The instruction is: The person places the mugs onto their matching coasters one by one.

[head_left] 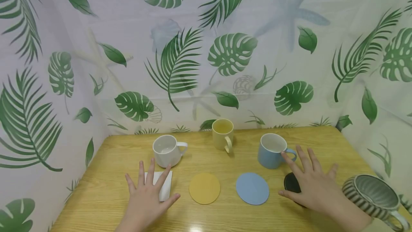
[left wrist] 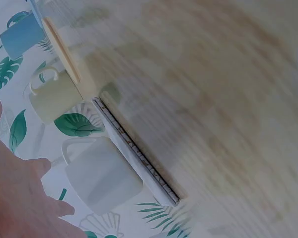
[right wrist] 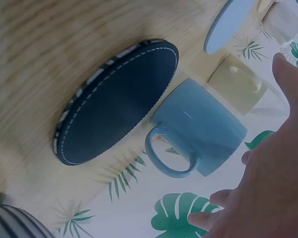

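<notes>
My left hand [head_left: 146, 198] is spread with straight fingers, over part of a white square coaster [head_left: 165, 186]. Just beyond stands a white mug [head_left: 168, 156], also in the left wrist view, apart from the hand [left wrist: 20, 198]. My right hand [head_left: 313, 185], fingers spread and holding nothing, partly hides a round black coaster [head_left: 290, 182]. One fingertip overlaps the blue mug [head_left: 268, 156] in the head view; I cannot tell whether they touch. Stitching edges the black coaster [right wrist: 119, 106] in the right wrist view. A ribbed grey mug [head_left: 363, 196] stands beside the right wrist.
Between the hands lie a round yellow coaster [head_left: 204, 188] and a round blue coaster [head_left: 252, 188]. A yellow mug [head_left: 219, 139] stands at the back of the wooden table [head_left: 128, 153]. Leaf-printed cloth [head_left: 199, 81] hangs behind and along both sides.
</notes>
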A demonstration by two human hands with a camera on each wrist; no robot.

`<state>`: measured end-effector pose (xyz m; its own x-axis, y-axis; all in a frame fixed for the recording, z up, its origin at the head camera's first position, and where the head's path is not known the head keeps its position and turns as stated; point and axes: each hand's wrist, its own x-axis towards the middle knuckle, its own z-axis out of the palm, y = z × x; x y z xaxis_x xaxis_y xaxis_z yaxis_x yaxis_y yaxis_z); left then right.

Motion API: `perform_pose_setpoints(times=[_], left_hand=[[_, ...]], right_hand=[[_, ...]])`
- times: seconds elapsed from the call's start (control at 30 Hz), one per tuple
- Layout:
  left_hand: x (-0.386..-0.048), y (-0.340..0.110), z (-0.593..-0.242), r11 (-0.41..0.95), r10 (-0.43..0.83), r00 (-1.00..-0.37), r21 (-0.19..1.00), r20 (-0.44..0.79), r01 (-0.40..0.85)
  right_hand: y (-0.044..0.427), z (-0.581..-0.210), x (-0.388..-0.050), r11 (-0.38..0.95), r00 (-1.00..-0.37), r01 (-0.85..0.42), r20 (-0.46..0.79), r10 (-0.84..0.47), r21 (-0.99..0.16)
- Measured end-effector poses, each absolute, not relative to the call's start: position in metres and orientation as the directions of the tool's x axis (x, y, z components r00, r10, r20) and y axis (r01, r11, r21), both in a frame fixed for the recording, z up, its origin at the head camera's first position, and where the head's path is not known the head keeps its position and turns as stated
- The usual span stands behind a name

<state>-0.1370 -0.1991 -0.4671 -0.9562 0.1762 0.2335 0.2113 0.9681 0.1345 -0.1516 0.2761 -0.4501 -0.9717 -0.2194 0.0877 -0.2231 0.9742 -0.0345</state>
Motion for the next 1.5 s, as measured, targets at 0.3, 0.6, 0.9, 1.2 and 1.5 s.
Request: perform_pose_setpoints(times=[0.3, 0.6, 0.9, 1.2, 1.5], left_hand=[[-0.14, -0.206, -0.472, 0.97, 0.16, -0.95, 0.135, 0.268, 0.201], [-0.139, -0.214, -0.467, 0.976, 0.138, -0.952, 0.128, 0.273, 0.178], [-0.137, -0.223, -0.461, 0.978, 0.115, -0.962, 0.143, 0.249, 0.154], [-0.136, -0.231, -0.46, 0.982, 0.105, -0.963, 0.13, 0.247, 0.14], [-0.133, -0.24, -0.465, 0.983, 0.08, -0.971, 0.144, 0.227, 0.115]], right_hand=[[0.268, -0.444, -0.154, 0.969, -0.961, -0.248, 0.128, -0.244, -0.014], [0.257, -0.439, -0.162, 0.959, -0.948, -0.282, 0.146, -0.283, 0.023], [0.245, -0.434, -0.164, 0.952, -0.944, -0.306, 0.125, -0.305, 0.011], [0.235, -0.427, -0.169, 0.941, -0.932, -0.339, 0.137, -0.334, -0.01], [0.224, -0.431, -0.174, 0.929, -0.914, -0.369, 0.173, -0.367, 0.025]])
